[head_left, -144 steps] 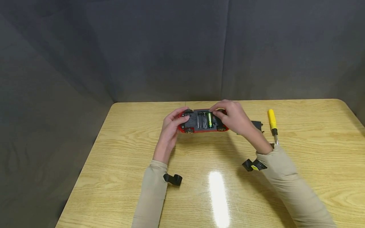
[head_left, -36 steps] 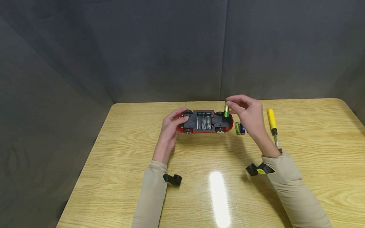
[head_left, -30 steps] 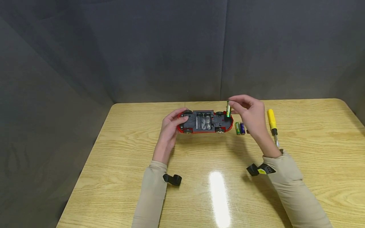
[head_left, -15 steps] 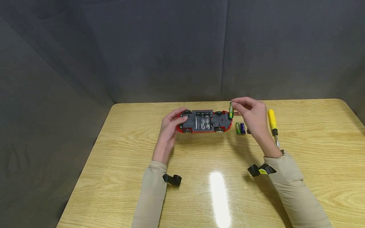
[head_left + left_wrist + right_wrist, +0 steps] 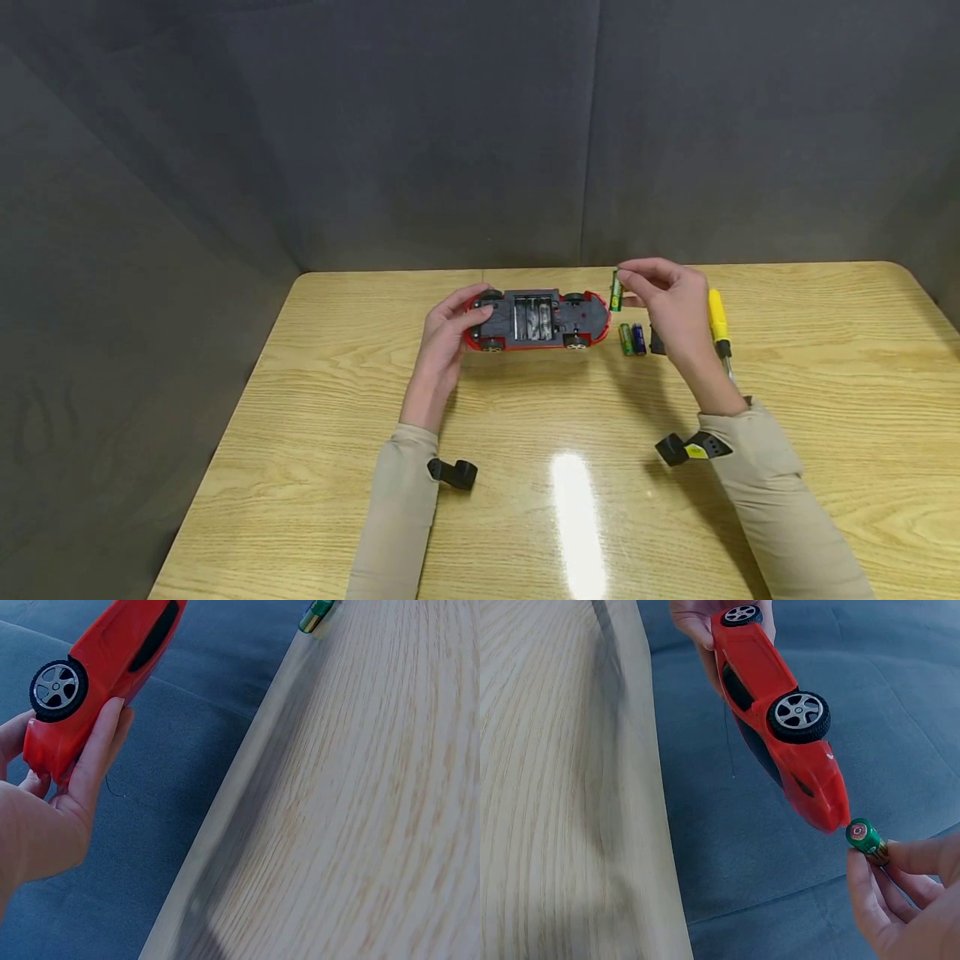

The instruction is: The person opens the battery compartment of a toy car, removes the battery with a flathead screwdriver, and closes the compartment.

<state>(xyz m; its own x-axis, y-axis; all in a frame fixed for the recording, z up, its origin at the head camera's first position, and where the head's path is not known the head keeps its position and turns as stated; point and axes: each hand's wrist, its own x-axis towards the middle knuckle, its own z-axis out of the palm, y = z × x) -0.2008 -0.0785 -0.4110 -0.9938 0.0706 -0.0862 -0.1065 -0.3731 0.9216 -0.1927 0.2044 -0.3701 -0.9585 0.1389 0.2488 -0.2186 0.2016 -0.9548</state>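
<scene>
A red toy car [image 5: 587,315] is held upside down above the table, its dark underside facing up. My left hand [image 5: 441,342] grips one end of it, thumb on the underside. In the middle of the underside is an uncovered battery compartment [image 5: 533,318], its bare slots showing. Just off the car's other end, my right hand [image 5: 681,315] pinches a green battery [image 5: 616,292] between thumb and fingers. The right wrist view shows this battery [image 5: 865,835] end-on, close to the car's tip. Below it on the table lie a green battery [image 5: 626,339] and a blue battery [image 5: 639,338], side by side.
A flat black piece [image 5: 657,340] lies beside the batteries, partly hidden by the right hand. Farther right is a screwdriver [image 5: 717,317] with a yellow handle, its tip partly behind the right wrist. A dark cloth [image 5: 450,150] hangs behind the wooden table [image 5: 337,392].
The green battery sat in the car's compartment with my right fingers at it; now it is out, carried rightward past the car's end. The left hand keeps its grip, almost still.
</scene>
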